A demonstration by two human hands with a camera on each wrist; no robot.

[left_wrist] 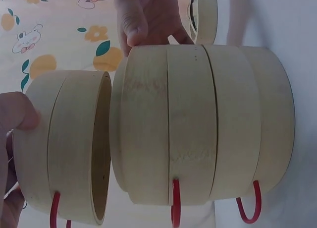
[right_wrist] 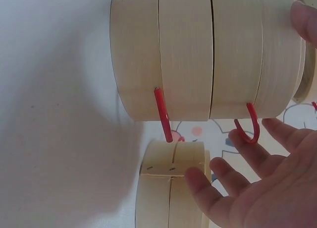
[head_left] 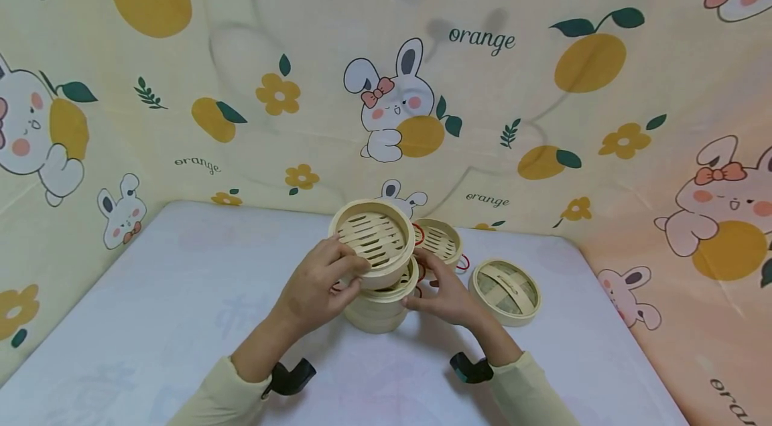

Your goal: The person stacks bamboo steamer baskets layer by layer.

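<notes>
My left hand (head_left: 322, 282) grips a round bamboo steamer basket (head_left: 374, 238) with a slatted bottom. The left wrist view shows that basket (left_wrist: 74, 139) raised, with a gap between it and the stack (left_wrist: 213, 124). Below it in the head view stands the stack of two steamer baskets (head_left: 376, 315) with red loop handles. My right hand (head_left: 446, 292) is at the right side of the stack, fingers spread and loosely extended. In the right wrist view the thumb (right_wrist: 304, 22) lies near the top basket's rim; I cannot tell whether it touches.
Another slatted steamer basket (head_left: 449, 232) with red loops stands behind my right hand. To its right lies a woven bamboo lid (head_left: 506, 292) with a strap handle. A pale cloth covers the table (head_left: 199, 319), and a printed curtain (head_left: 326, 24) hangs behind it.
</notes>
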